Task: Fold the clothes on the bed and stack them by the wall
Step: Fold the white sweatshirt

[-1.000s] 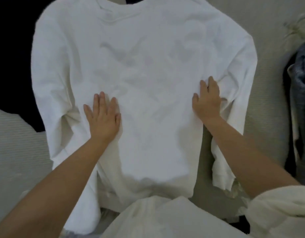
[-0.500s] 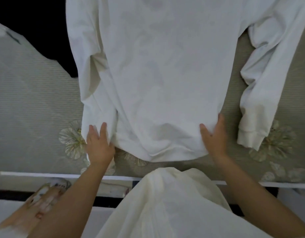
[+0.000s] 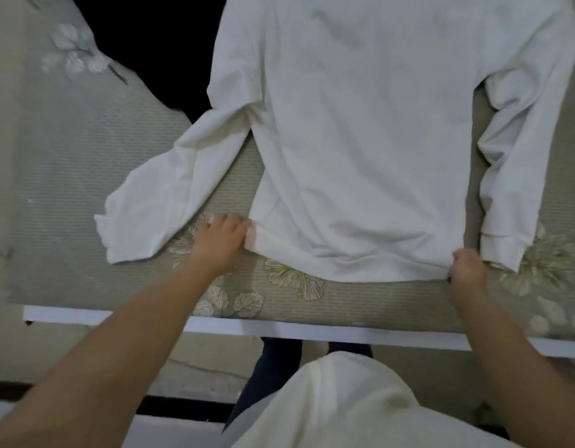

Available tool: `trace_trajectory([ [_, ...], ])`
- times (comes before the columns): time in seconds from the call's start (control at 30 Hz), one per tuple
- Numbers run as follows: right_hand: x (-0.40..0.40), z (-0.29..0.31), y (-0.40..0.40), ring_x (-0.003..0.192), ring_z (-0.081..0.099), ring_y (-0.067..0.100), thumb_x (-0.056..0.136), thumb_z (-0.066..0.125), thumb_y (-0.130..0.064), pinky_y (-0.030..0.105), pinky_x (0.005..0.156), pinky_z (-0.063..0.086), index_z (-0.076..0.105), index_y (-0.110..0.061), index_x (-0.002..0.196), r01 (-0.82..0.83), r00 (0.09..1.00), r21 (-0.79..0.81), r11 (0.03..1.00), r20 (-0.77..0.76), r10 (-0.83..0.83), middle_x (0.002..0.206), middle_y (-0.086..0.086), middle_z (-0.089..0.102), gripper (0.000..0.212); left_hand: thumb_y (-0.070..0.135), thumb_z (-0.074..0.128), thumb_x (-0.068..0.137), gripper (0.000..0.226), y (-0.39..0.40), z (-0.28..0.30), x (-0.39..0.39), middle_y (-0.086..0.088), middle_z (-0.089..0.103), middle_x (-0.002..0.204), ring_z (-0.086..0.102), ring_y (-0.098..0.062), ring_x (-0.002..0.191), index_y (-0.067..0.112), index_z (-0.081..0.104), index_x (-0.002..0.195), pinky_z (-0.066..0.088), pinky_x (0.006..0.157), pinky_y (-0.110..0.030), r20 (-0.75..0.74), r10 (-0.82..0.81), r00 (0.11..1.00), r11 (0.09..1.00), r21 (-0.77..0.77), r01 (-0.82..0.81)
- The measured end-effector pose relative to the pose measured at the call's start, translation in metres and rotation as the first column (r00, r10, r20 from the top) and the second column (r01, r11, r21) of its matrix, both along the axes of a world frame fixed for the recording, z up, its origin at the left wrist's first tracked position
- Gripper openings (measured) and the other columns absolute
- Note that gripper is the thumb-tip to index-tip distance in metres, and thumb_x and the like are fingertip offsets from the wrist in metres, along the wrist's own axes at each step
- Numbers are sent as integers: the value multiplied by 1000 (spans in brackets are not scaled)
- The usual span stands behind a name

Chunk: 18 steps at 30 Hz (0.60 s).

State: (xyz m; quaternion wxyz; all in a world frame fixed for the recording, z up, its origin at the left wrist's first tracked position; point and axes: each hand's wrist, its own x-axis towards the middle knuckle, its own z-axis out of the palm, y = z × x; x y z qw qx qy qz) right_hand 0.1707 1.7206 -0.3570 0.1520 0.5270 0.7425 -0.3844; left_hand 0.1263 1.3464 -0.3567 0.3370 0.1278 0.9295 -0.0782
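Observation:
A white long-sleeved shirt [image 3: 360, 140] lies flat on the bed, hem toward me. Its left sleeve [image 3: 163, 189] spreads out diagonally to the left. The right sleeve [image 3: 519, 176] lies folded down along the body. My left hand [image 3: 219, 242] pinches the hem's left corner. My right hand [image 3: 467, 265], fingers curled, grips the hem's right corner. The collar is out of view at the top.
The bed [image 3: 69, 163] has a grey-green ribbed cover with leaf prints. A black garment [image 3: 156, 43] lies at the top left, partly under the shirt. The white bed edge [image 3: 279, 331] runs across below my hands.
Both hands went from lying flat on the shirt's body down to its hem corners and closed on them. The left sleeve now spreads out to the left.

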Motion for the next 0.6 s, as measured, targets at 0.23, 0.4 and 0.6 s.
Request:
trace_trajectory([
  [0.23, 17, 11, -16, 67, 52, 18, 93, 47, -12, 24, 53, 47, 55, -7, 79, 159, 982, -237, 958, -65, -179, 76, 7, 53, 17, 20, 47, 90, 32, 34, -37, 5, -11, 49, 114, 47, -33, 110, 10, 50, 120, 42, 83, -40, -37, 259, 965, 925, 297, -237],
  [0.4, 14, 55, -7, 90, 55, 30, 85, 52, -9, 30, 67, 38, 51, -2, 100, 50, 993, 280, 959, -114, -19, 111, 24, 57, 17, 16, 36, 85, 37, 3, -2, 9, -25, 60, 100, 57, -37, 91, -4, 58, 105, 39, 70, -39, -58, 468, 882, 691, 646, -324],
  [0.6, 15, 98, -31, 113, 52, 33, 85, 49, -8, 27, 87, 39, 62, -5, 116, -384, 923, 365, 848, 116, 368, 124, 16, 58, 33, 11, 39, 93, 23, -55, 31, 62, -26, 59, 89, 55, -36, 78, -6, 54, 98, 38, 63, -38, 6, 499, 867, 734, 528, -426],
])
